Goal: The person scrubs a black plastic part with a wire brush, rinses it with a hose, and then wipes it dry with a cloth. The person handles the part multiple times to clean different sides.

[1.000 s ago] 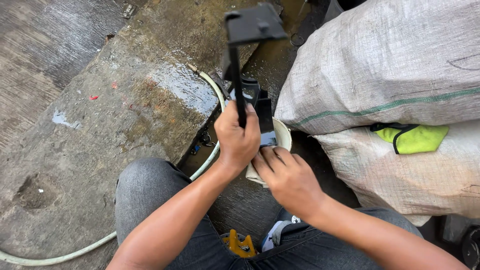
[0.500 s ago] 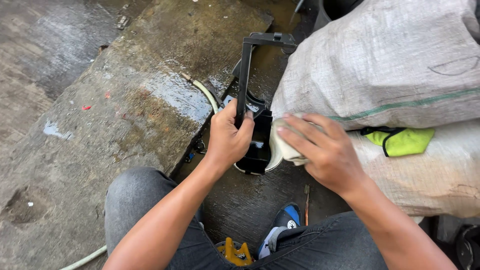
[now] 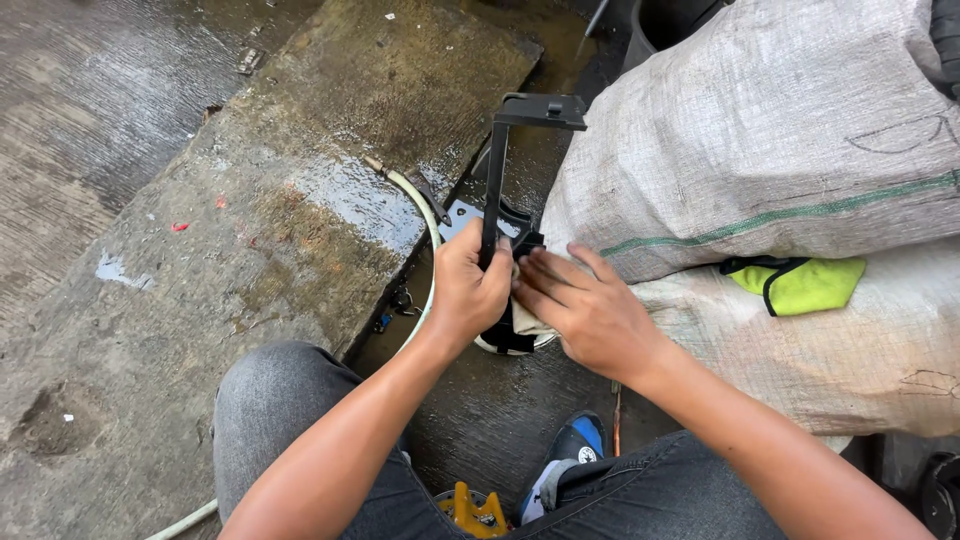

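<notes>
Here the left hand (image 3: 470,290) is wrapped tight around the upright bar of a black metal bracket (image 3: 497,190), its grip closed on the lower part of the bar. The right hand (image 3: 585,305) sits just beside it, fingers bent and pressing a pale cloth (image 3: 528,322) against the base of the same bracket; the grip looks closed on the cloth, though the palm side is hidden.

The bracket stands nearly upright over the wet gutter beside the concrete slab (image 3: 300,200), its flat top plate bent over at a right angle. It looks stiff and fairly heavy for its size, thin steel with hard edges, and probably slick from the wet (the ground around it shines). The straight bar seems the safest place to hold it; the base looks crowded and partly hidden. The cloth is soft and limp and will bunch under the fingers.

Left of the bracket a pale hose (image 3: 425,215) curves along the slab edge. Right of it lie coarse woven sacks (image 3: 760,140), bulging and rough, with a yellow-green glove (image 3: 800,285) tucked between two of them. Below the bracket are grey jeans, a blue shoe (image 3: 575,445) and a small yellow tool (image 3: 475,510).
</notes>
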